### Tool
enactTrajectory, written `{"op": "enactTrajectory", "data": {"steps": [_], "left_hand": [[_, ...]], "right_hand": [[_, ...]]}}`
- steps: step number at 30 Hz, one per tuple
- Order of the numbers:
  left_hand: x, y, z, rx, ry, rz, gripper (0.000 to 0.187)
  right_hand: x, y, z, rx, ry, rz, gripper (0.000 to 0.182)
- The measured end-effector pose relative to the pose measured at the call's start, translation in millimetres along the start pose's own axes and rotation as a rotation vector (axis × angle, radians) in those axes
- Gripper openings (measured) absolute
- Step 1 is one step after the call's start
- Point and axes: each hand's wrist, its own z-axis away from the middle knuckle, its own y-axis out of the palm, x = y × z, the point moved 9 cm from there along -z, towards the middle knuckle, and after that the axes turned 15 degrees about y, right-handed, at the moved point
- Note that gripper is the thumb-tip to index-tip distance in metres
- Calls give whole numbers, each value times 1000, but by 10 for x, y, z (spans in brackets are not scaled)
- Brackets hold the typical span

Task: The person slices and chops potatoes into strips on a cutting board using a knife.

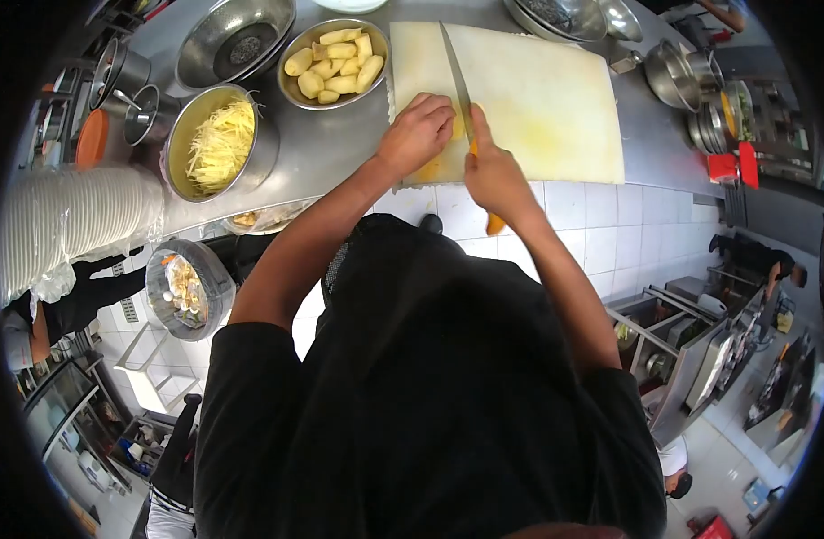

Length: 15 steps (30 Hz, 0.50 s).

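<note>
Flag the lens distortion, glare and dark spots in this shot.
Head view: wide-angle bending toward the rim, black corners; glare on the plastic over the stacked plates; floor tiles very bright; black clothing loses detail; cutting board evenly lit, knife outline readable, but the food at the left hand is mostly hidden.

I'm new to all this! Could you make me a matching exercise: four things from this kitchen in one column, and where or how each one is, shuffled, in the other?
Things:
1. Knife
2. Thin yellow shreds
3. Stack of white plates
4. Chunky pale-yellow pieces

Place or state:
A. Wrapped in clear plastic
B. In the metal bowl right beside the cutting board
C. Gripped in the right hand
D. Heaped in the deeper metal bowl, farther from the board

Right pairs: 1-C, 2-D, 3-A, 4-B
</note>
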Motion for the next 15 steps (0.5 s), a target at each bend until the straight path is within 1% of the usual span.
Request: {"op": "enactTrajectory", "data": {"steps": [1,3,7,10,13,15], "left_hand": [[-11,15,-4,9,-2,14,10],[5,-2,-5,27,-7,25,11],[6,-11,-16,25,-8,29,11],[-8,4,-1,18,-13,27,11],[15,1,7,37,-8,21,10],[21,28,0,43,-23,34,10]], "right_hand": [[-5,74,-80,18,43,-1,74],[57,15,-222,37,49,19,76],[57,-86,-101,136,104,23,77],[27,25,-159,20,12,25,75],[51,15,-504,-84,-69,69,74],[-30,-5,-487,36,20,-6,73]]}}
